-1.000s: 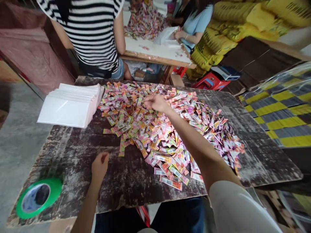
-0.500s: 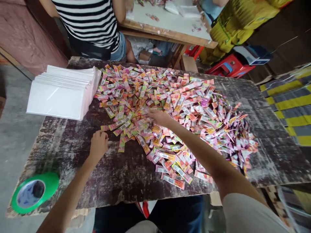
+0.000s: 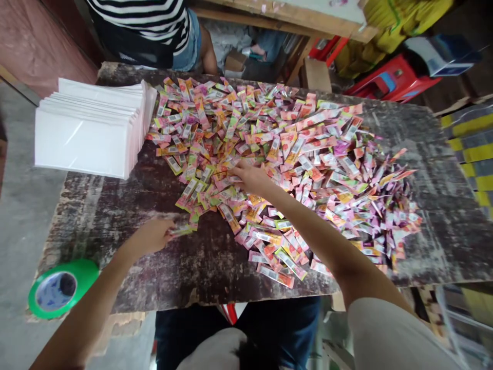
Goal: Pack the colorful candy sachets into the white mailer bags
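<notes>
A wide heap of small colourful sachets (image 3: 308, 154) covers the worn dark table (image 3: 192, 267). My right hand (image 3: 252, 177) lies on the near-left part of the heap, fingers spread flat on the sachets. At the heap's left edge my left hand (image 3: 152, 235) pinches a sachet (image 3: 180, 231) between its fingertips, just above the table. A stack of white envelopes (image 3: 88, 128) rests at the far left of the table.
A green tape roll (image 3: 61, 289) sits on the near left corner. A person in a striped shirt (image 3: 146, 25) sits beyond the far edge, with a wooden table and red stools (image 3: 385, 77) behind. The floor drops off to the left.
My left hand has moved right to the heap's edge and closed on a sachet. My right hand has pulled back from the far side to the near-left of the heap. The view tilted down.
</notes>
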### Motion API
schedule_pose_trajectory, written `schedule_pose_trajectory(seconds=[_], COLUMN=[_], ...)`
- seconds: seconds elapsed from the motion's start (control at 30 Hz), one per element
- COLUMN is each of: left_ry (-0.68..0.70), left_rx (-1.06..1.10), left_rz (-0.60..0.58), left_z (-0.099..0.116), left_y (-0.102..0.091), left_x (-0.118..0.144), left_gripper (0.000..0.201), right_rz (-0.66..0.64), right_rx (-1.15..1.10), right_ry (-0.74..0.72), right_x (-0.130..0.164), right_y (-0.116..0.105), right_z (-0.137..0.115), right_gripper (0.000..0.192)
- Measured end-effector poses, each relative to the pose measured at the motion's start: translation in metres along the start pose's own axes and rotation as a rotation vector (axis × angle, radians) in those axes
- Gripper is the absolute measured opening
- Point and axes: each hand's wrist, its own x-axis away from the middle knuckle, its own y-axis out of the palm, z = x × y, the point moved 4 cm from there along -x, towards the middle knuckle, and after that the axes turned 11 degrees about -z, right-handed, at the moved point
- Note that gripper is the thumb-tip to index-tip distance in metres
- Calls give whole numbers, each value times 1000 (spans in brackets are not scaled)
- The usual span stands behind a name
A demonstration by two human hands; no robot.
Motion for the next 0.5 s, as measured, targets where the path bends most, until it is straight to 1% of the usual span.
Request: schedule_pose_trajectory(seconds=[0.07,0.1,0.13,0.17,0.23,0.3,0.37,0.43,0.47,0.5], left_ry=[81,103,114,111,80,33,-15,-59,-89,-123], left_rx=[265,423,568,684,810,843,795,624,512,404], left_rz=[-104,-127,-125,-86,76,271,459,605,651,664], left_z=[7,10,10,9,1,-8,-12,-8,-3,3], left_y=[12,16,17,16,8,-4,-17,-29,-34,-38], left_x=[11,13,12,10,1,-10,-21,-35,-43,-51], left_gripper=[8,11,13,14,12,15,24,38,44,47], right_rz=[-27,-30,-20,9,110,205,236,202,176,147], right_rx=[24,28,27,21,-21,-132,-273,-345,-333,-295], right_ry=[-4,-2,-3,-8,3,41,39,-57,-123,-181], right_x=[-1,-2,-2,-1,6,16,27,32,32,31], right_y=[10,14,16,17,14,10,10,12,14,18], right_z=[-9,-11,-11,-10,-2,6,7,-9,-22,-36], right_gripper=[37,37,36,36,34,32,32,32,34,36])
